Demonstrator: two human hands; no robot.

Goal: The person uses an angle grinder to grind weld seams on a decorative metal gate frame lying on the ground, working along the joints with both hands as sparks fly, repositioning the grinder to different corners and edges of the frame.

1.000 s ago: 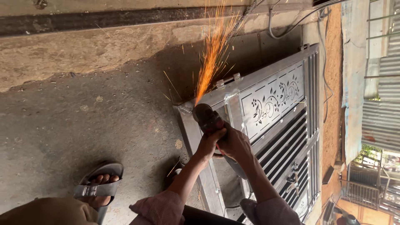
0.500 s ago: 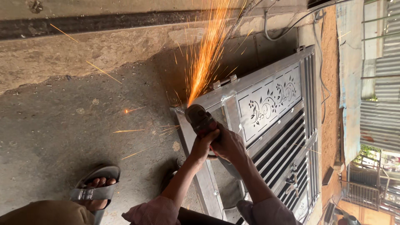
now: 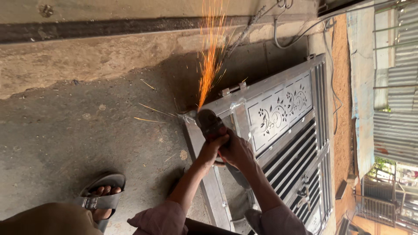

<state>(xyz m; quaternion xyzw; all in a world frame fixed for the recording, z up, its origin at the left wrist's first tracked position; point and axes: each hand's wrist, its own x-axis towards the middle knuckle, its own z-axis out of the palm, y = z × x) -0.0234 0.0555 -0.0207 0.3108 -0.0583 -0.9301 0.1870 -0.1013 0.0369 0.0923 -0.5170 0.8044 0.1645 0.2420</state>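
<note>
Both of my hands grip an angle grinder (image 3: 208,122) whose disc presses on the corner of a grey metal gate (image 3: 278,143) lying flat on the concrete floor. My left hand (image 3: 213,146) wraps the grinder body from the left. Beside it, my right hand (image 3: 237,150) holds the rear of the tool. A stream of orange sparks (image 3: 210,56) shoots away from the disc toward the wall. The gate has a panel with a cut-out flower pattern (image 3: 281,111) and horizontal bars below it.
My foot in a grey sandal (image 3: 101,196) rests on the concrete at the lower left. Cables (image 3: 300,30) run along the wall base at the top. Corrugated metal sheets (image 3: 398,100) and a railing (image 3: 379,204) stand at the right.
The grinder and both hands have stayed on the gate's corner. The spark stream has narrowed and now points more straight up the frame; fewer stray sparks cross the floor.
</note>
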